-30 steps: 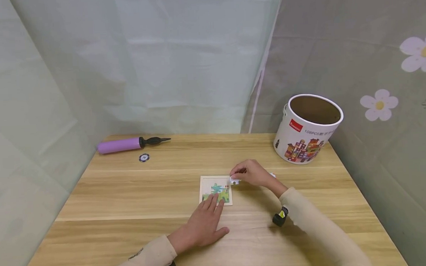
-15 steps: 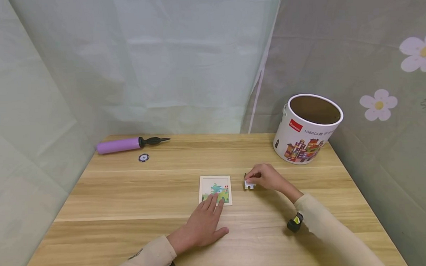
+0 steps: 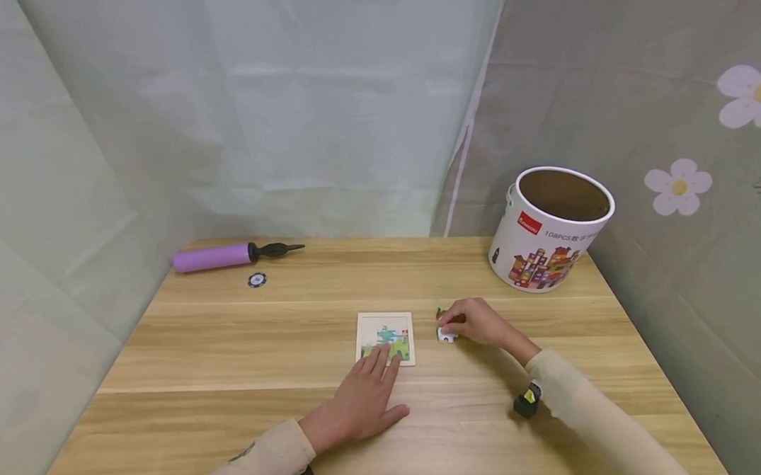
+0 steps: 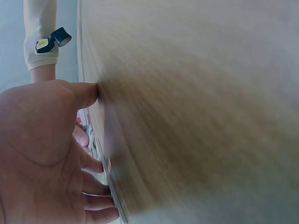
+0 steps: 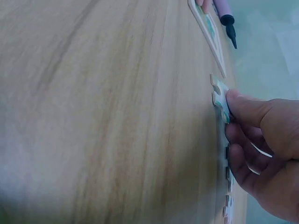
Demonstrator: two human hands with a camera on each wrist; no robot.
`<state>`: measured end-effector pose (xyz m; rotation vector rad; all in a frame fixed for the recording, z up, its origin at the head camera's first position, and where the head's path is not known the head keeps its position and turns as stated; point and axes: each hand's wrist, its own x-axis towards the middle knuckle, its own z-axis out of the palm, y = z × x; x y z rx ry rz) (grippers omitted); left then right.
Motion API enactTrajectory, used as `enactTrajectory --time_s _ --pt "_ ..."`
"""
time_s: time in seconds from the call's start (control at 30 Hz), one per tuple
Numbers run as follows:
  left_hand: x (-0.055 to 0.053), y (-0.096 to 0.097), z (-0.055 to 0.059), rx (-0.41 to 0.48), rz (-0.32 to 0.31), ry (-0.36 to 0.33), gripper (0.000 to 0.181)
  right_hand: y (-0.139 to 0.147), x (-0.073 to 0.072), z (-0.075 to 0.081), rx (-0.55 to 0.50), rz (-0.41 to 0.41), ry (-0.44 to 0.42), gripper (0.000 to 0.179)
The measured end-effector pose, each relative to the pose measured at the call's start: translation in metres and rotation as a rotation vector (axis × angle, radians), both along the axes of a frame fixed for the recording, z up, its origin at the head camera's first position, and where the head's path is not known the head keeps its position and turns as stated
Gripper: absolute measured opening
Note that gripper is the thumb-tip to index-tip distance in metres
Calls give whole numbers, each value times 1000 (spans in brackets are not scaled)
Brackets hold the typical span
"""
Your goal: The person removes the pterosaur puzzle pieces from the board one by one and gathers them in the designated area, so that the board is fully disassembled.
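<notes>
one puzzle piece (image 5: 222, 97), likely light and stiff, best held by its edges, is pinched in the right hand (image 3: 480, 322), between puzzle board (image 3: 358, 341) and right edge of the worktop (image 3: 169, 360); left hand (image 3: 365, 402) spread onto the board.

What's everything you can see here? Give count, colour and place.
Table: one, wood-brown, lower part of head view.
Pump-like tool: one, purple and black, back left.
Chip: one, dark and white, near the tool.
Bucket: one, white with coloured print, back right.
Puzzle board: one, pale with green picture, mid-table.
Puzzle piece: one, pale blue-white, right of the board.
Loose pieces: count unclear, partly green, by the puzzle piece.
Cloth: panels uncounted, grey-green, around the table.
Printed flowers: two, white and yellow, on right-hand cloth.
Wrist devices: two, mainly black, one per wrist.
Sleeves: two, beige, on the forearms.
Left hand: one, bare, fingers on the puzzle board.
Right hand: one, bare, pinching the puzzle piece.
</notes>
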<state>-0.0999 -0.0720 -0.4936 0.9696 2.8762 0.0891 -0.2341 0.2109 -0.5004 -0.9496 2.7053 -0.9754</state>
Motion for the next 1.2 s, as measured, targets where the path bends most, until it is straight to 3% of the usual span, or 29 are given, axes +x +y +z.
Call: enactTrajectory --time_s 0.4,0.73,1.0,1.2 --pt "0 -1 -1 -2 0 -8 82 -1 0 0 39 10 56 5" --pt "-1 -1 0 27 0 -3 82 -5 -9 14 -9 1 84 5" --pt "0 -1 2 -1 -23 21 81 -23 -6 21 -7 36 40 10" --pt "0 -1 2 1 -2 6 81 -38 -6 23 8 48 25 10"
